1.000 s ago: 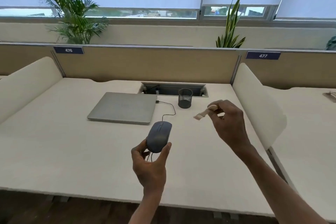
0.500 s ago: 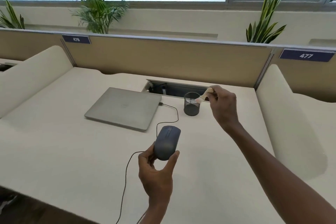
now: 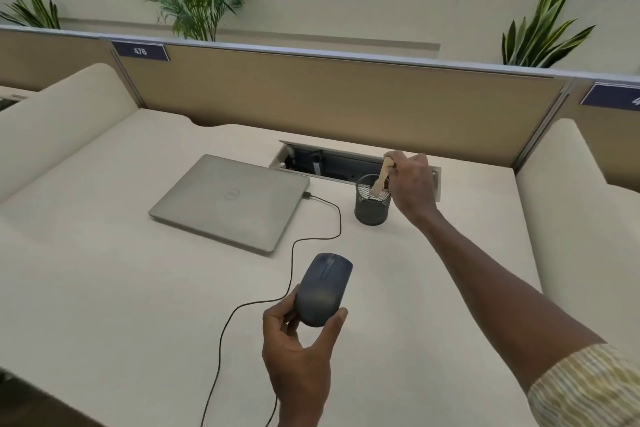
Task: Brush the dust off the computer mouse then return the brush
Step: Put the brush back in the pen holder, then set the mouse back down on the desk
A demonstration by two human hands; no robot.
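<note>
Wooden brush (image 3: 380, 177) pinched at its upper end by the right hand (image 3: 412, 184), fingers curled round the handle; its lower end stands inside the mesh cup (image 3: 372, 208) directly below the grip. Left hand (image 3: 298, 350) holds the dark mouse (image 3: 323, 293) above the desk (image 3: 104, 288), thumb and fingers wrapped round its rear. Cable (image 3: 294, 253) runs from beneath this grip to the closed laptop (image 3: 228, 201), beyond and to its left.

The cup (image 3: 372, 208) stands on the desk (image 3: 104, 288) right of the laptop (image 3: 228, 201), the brush (image 3: 379, 180) in it, the mouse (image 3: 323, 289) nearer.
</note>
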